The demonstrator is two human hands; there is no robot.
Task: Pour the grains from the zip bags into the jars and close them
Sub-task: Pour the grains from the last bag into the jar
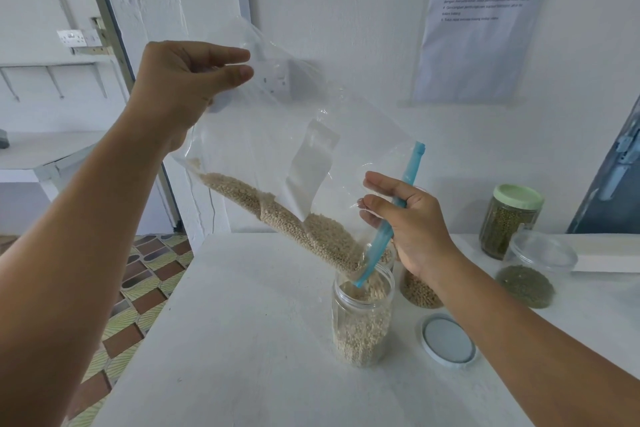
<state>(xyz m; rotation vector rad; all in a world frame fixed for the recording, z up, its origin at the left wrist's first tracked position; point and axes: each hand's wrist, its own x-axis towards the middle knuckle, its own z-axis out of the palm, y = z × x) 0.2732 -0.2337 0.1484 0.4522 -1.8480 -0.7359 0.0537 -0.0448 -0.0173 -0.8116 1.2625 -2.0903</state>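
Left hand [187, 80] first: from the head camera we see it pinching the raised bottom corner of the clear zip bag [277, 135], thumb and fingers closed on the plastic. Our right hand [412, 222] grips the blue zip edge [410, 177] near the mouth, fingers curled round it. The bag hangs tilted, low corner dipped into the open jar [362, 319] on the white table [242, 340], and the pale grains [304, 225] slide down the crease into it. The jar looks more than half full.

To pour well, we judge it best to keep the zip corner inside the jar's rim, lift the high corner slowly so the stream stays narrow, and shake the last grains out of the folds before taking the bag away.

Counting: one zip bag; four jars, namely the open one, one partly hidden behind our right wrist [417, 291], one green-lidded jar [509, 218] of green grains, and one clear-lidded tub [535, 270]; one loose lid [448, 340] lying beside the open jar.
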